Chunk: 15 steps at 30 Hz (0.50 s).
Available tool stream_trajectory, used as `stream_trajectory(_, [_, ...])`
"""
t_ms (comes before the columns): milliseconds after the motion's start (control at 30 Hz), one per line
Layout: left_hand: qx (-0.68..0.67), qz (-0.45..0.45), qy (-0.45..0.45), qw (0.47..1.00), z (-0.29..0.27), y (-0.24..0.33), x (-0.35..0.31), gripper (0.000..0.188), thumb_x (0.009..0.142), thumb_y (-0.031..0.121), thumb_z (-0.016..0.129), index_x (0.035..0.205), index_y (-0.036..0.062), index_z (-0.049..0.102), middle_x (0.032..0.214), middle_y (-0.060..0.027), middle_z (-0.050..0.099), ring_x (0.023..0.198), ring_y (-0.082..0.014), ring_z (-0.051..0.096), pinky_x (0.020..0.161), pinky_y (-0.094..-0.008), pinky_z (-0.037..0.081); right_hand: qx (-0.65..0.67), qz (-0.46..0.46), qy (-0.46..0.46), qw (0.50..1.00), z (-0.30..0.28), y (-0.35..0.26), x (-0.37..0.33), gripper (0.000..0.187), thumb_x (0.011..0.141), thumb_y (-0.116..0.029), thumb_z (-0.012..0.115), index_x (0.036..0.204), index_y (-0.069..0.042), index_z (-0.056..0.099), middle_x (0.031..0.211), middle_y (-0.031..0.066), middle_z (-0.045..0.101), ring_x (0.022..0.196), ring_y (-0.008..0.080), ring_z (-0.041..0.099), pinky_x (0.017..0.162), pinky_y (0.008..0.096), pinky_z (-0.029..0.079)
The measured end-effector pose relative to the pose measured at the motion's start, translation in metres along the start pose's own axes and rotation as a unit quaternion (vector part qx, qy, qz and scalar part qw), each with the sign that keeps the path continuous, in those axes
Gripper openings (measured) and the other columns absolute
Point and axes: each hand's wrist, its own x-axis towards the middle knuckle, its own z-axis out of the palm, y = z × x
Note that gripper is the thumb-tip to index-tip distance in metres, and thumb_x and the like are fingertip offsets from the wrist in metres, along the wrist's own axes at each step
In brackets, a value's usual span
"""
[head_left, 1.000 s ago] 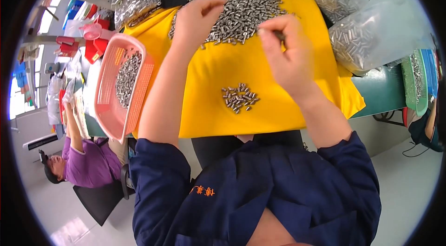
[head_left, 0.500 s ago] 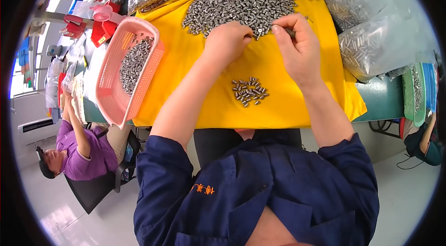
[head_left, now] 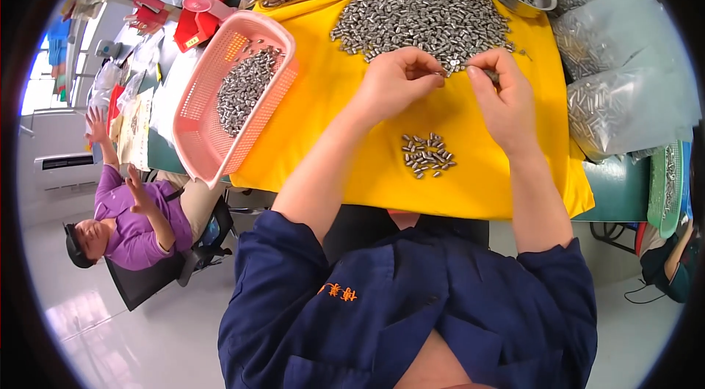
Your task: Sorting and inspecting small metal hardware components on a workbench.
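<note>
A broad heap of small cylindrical metal parts [head_left: 422, 18] covers the far side of a yellow cloth [head_left: 352, 161]. At its near edge my left hand [head_left: 400, 84] is closed, thumb and forefinger pinched together; what lies between the tips is too small to make out. My right hand [head_left: 509, 99] is closed too, just to the right, with a grey metal part [head_left: 493, 76] partly visible inside the curled fingers. The fingertips of both hands almost meet. Nearer to me, between my forearms, lies a small separate pile of the same metal parts [head_left: 427, 155].
A pink plastic basket [head_left: 197, 121] holding more metal parts stands at left. A steel bowl [head_left: 547, 1] sits at far right, beside clear bags of metal pieces [head_left: 606, 114]. A green basket [head_left: 664, 191] is farther right. A seated co-worker in purple [head_left: 136, 216] raises both hands.
The view has shifted, so the table appears farther right. My hands remain by the heap's near edge, fingertips still close together. The co-worker at left has lifted and parted both hands.
</note>
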Motion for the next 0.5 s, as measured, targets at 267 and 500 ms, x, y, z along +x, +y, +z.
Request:
stream_trajectory(267, [-0.32,0.034,-0.023,0.946,-0.013,-0.012,-0.008,0.015,0.076,-0.003,0.061,0.09,-0.0002,0.059,0.084,-0.0072,0.062,0.076,-0.0142,0.061,0.071,-0.025,0.049,0.018,0.046,-0.085,0.995,0.013,0.001,0.0,0.007,0.081,-0.007,0.053,0.086,-0.003,0.051,0.071,0.0021,0.054,0.061,0.0065,0.046,0.054,0.0215,0.038])
stream_trajectory(500, [-0.278,0.022,-0.054,0.959,-0.008,-0.003,-0.003,0.013,0.077,-0.002,0.061,0.09,-0.0017,0.06,0.084,-0.0066,0.063,0.078,-0.0118,0.06,0.072,-0.0227,0.049,0.015,0.037,-0.098,0.994,0.01,0.006,0.007,0.006,0.081,-0.006,0.053,0.086,-0.003,0.052,0.071,0.0025,0.055,0.061,0.0061,0.047,0.054,0.022,0.039])
